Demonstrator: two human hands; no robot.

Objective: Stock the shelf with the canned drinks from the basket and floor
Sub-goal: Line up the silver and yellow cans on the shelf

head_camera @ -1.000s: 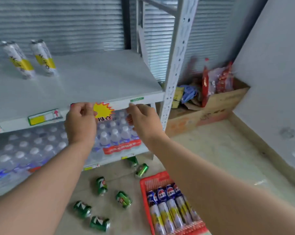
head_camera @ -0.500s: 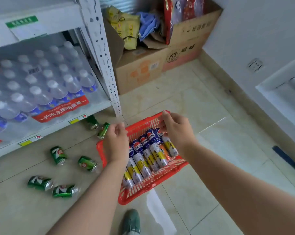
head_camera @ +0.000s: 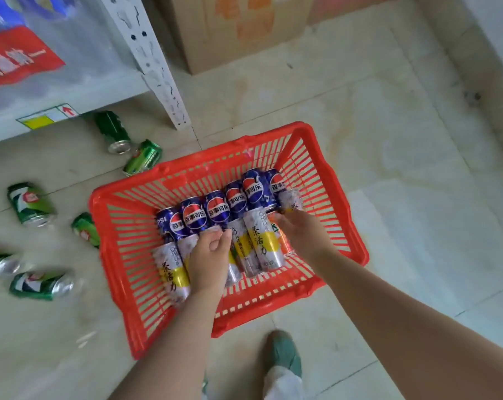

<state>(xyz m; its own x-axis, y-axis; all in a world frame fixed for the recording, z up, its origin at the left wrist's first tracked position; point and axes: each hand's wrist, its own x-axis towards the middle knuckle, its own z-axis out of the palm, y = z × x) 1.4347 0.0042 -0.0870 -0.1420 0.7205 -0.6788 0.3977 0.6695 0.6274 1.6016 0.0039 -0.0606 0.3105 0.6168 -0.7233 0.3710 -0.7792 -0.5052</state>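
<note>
Fingers (head_camera: 215,235) touch slim cans (head_camera: 263,243) lying lengthwise, basket-front-to-back.

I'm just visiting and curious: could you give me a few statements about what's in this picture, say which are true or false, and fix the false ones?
1. Both hands are down inside the red basket. True: the left hand and the right hand rest on the cans there.
2. The basket stands on the shelf. False: it sits on the tiled floor.
3. Green cans lie on the floor beside the basket. True.
4. The blue cola cans stand upright. False: they lie on their sides in a row.
5. The basket holds only blue cans. False: white-and-yellow slim cans lie there too.
</note>
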